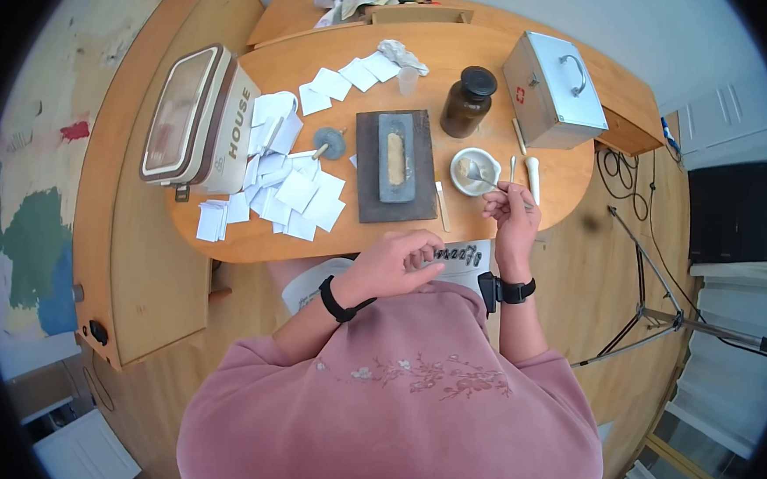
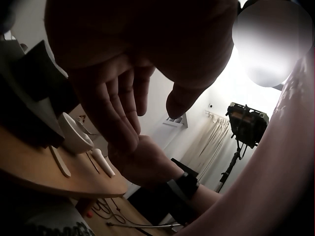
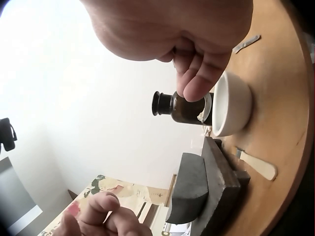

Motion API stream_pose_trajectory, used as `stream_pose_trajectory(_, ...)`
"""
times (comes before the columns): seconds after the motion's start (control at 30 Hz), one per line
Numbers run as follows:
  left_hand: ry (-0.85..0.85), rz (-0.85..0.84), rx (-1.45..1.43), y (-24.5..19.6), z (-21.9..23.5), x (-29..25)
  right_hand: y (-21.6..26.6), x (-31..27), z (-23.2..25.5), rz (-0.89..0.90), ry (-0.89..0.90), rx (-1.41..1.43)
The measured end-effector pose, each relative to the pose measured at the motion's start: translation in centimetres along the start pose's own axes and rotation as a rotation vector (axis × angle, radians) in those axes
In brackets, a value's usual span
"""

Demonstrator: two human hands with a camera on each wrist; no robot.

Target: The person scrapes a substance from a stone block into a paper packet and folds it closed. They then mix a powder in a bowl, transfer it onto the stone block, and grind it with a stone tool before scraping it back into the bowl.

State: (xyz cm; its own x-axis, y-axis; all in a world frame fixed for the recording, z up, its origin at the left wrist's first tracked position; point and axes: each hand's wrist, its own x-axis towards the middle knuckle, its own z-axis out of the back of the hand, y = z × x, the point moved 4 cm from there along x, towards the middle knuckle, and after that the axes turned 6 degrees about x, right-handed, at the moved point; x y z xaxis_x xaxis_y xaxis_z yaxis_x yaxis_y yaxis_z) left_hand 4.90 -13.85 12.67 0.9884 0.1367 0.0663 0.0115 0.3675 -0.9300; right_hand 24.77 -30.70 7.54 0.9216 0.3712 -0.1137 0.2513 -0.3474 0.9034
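Note:
Pinched in the fingers of my right hand (image 1: 515,221) is a metal spoon (image 1: 490,183), its bowl inside a white mortar (image 1: 464,161) that holds some pale powder. In the right wrist view the right hand (image 3: 187,39) is beside the white mortar (image 3: 234,103). My left hand (image 1: 393,262) hangs in front of the table edge with loosely curled fingers and nothing in them. Left of the mortar, a grey stone trough (image 1: 381,171) with tan powder (image 1: 396,159) lies on a dark board (image 1: 365,205). A wooden stick (image 1: 442,208) lies between board and mortar.
Behind the mortar stands a brown bottle (image 1: 467,104), with a silver case (image 1: 555,96) at the back right. A white pestle (image 1: 532,180) lies right of the mortar. White papers (image 1: 299,190), a round grey tool (image 1: 329,142) and a cream box (image 1: 202,123) occupy the left side.

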Motion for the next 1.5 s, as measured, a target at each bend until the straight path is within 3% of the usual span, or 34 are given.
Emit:
stream_pose_trajectory(0.27,-0.175,-0.053,0.006,1.2,3.7,-2.3,0.8,-0.8,-8.7,0.089,0.255,-0.093)
stream_pose_trajectory(0.4,-0.312,-0.067,-0.003,1.5,5.5,-3.2,0.6,-1.7,-10.7,0.189,0.317,-0.381)
stream_pose_trajectory(0.47,-0.349,-0.069,0.015,1.7,6.1,-3.6,1.3,-2.4,-11.7,0.368,0.464,-0.743)
stream_pose_trajectory(0.6,-0.402,-0.052,0.020,2.8,6.9,-4.2,2.0,-3.2,-12.4,0.635,0.579,-0.857)
stream_pose_trajectory(0.7,-0.415,-0.050,0.018,2.7,7.1,-4.3,1.9,-3.6,-12.5,0.692,0.604,-0.869)
stream_pose_trajectory(0.93,-0.389,-0.052,0.045,2.4,6.6,-4.0,2.0,-4.1,-11.1,0.652,0.522,-0.776)
stream_pose_trajectory(1.0,-0.391,-0.057,0.041,2.6,6.4,-4.0,2.1,-4.3,-9.6,0.477,0.433,-0.644)
stream_pose_trajectory(1.1,-0.386,-0.059,0.044,2.6,5.9,-3.9,2.1,-4.4,-7.2,0.393,0.352,-0.497)
stream_pose_trajectory(1.27,-0.347,-0.029,0.088,2.9,5.1,-3.6,1.3,-3.1,-1.9,0.450,0.157,-0.423)
stream_pose_trajectory(1.37,-0.350,-0.049,0.128,2.9,5.0,-3.5,-0.1,-2.2,1.1,0.329,-0.004,-0.370)
stream_pose_trajectory(1.5,-0.354,-0.041,0.144,2.7,4.9,-3.0,-1.9,-1.4,2.7,0.241,-0.043,-0.221)
